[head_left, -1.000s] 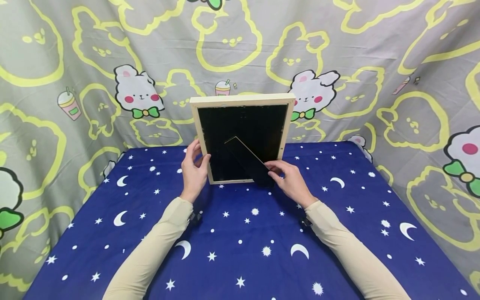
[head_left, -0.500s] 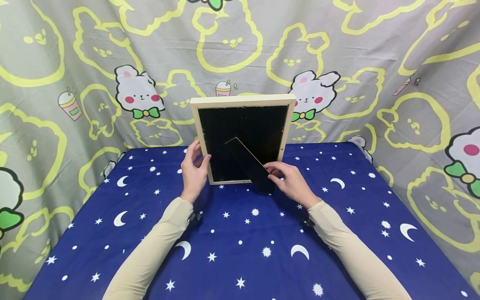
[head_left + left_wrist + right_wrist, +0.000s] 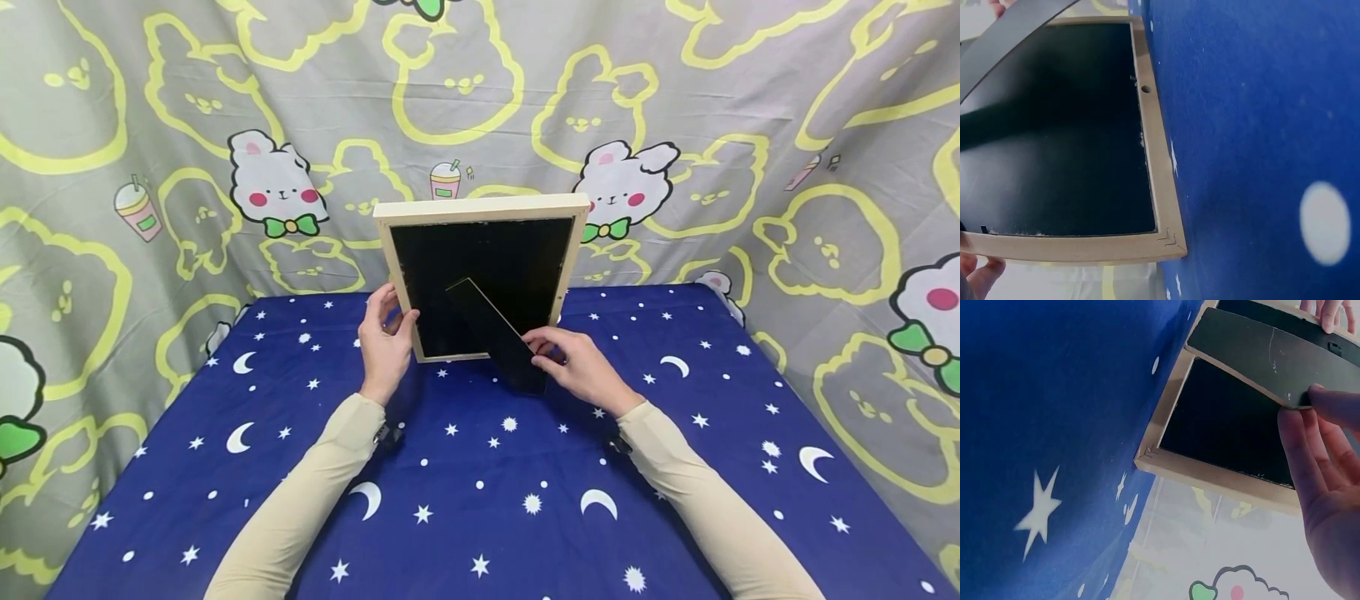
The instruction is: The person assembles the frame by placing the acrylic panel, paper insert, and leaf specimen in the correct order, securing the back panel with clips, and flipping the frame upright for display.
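A picture frame with a pale wooden border stands near the back of the table, its black backing facing me and its top leaning away. My left hand grips the frame's left side, thumb on the near face and fingers behind. From the backing a black easel leg slants down to the right, swung out from it. My right hand pinches the right edge of that leg between thumb and fingers. The right wrist view shows this pinch on the leg closely. The frame's front is hidden.
A dark blue cloth with white stars and moons covers the table. Behind and at both sides hangs a grey curtain printed with yellow outlines and white rabbits, close behind the frame.
The easel leg has swung farther out from the backing with my right hand on it. The frame has tilted a little and shifted slightly left. My left hand keeps its grip.
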A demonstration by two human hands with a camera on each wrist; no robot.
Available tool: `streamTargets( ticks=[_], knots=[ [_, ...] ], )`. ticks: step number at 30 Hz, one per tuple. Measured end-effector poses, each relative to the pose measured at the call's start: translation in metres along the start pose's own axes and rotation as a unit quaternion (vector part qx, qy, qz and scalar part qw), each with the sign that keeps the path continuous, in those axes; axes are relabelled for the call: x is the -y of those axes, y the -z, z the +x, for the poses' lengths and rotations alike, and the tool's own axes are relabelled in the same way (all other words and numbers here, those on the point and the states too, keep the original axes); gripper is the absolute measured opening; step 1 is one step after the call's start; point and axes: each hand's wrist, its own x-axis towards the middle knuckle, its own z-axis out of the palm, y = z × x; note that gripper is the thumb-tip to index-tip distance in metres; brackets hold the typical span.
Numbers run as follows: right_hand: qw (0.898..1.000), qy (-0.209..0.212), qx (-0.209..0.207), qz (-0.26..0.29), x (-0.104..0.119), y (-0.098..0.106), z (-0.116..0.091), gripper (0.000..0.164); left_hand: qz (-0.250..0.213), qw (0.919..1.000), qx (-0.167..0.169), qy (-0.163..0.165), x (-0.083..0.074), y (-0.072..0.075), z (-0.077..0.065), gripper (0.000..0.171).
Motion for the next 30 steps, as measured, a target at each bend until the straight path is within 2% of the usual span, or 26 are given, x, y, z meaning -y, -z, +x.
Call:
streamTargets(
  ticks=[11, 17, 25, 30],
  knots=[
    [0.999, 0.019, 0.034, 0.009, 0.008, -0.004, 0.0, 0.032, -0.004, 0.9999, 0.006, 0.014, 0.002, 0.003, 0.004, 0.049],
    [0.999, 0.014, 0.046, 0.011, 0.011, -0.003, 0.0, 0.032, -0.007, 0.9997, -0.002, 0.023, 0.003, 0.003, 0.003, 0.051],
    [0.997, 0.0, 0.077, 0.031, 0.013, -0.005, 0.0, 0.033, 0.006, 0.9997, -0.007, 0.022, 0.002, 0.002, 0.003, 0.049],
    [0.996, -0.006, 0.086, 0.031, 0.011, -0.008, -0.001, 0.033, 0.008, 0.9999, 0.003, 0.011, 0.002, 0.003, 0.002, 0.049]
  ],
)
